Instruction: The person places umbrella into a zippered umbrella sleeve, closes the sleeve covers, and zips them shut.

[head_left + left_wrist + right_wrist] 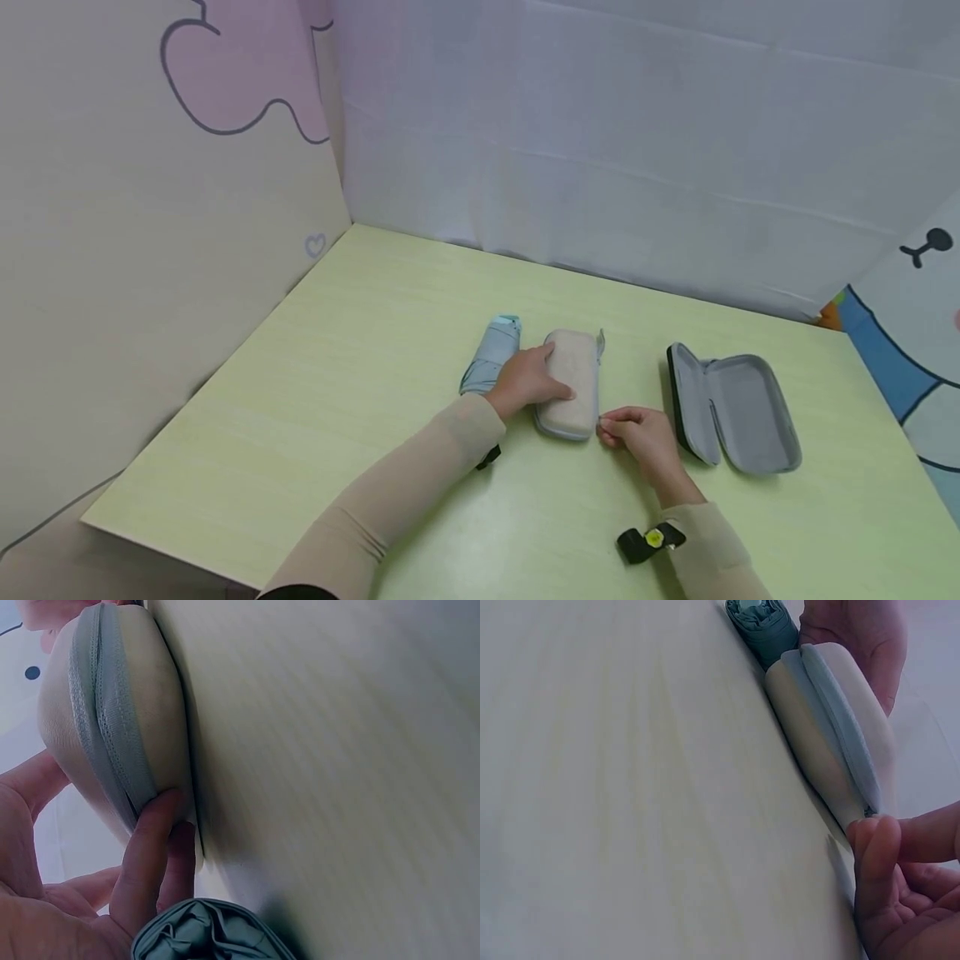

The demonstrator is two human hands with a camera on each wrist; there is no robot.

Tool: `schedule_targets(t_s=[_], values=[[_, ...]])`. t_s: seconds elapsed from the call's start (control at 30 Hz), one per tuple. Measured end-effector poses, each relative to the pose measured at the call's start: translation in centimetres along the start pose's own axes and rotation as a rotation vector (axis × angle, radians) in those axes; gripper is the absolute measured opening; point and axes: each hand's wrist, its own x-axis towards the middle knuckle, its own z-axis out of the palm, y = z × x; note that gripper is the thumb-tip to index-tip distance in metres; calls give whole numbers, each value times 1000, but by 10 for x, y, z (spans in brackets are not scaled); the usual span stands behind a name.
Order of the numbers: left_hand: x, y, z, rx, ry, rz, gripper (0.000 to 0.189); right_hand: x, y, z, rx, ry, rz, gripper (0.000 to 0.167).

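Note:
A cream zip case (572, 375) with a grey-blue zipper band (112, 712) lies on the table in front of me. My left hand (525, 380) grips it from the left, the thumb across its top and the fingers (154, 832) against its side. At the near right corner, my right hand (642, 437) pinches the zipper pull (869, 814) between thumb and forefinger; most of the pull is hidden by the fingertips. Just left of the case, beside my left hand, sits a folded light-blue umbrella (491, 354).
To the right, a grey hard case (753, 412) stands open with its lid tilted up. A small strap loop (601, 343) sticks out at the cream case's far right corner. Walls border the pale yellow table (337, 333) at the left and back.

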Motion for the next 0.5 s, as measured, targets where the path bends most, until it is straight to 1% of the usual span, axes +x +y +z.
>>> schedule_targets(t_s=[0.27,0.5], values=[[0,1,3,10,-5,1,86,-2,2,-1,-11,4,11,17],[1,1,1,12,0,4,86,-3,0,-1,-4,-4,-3,17]])
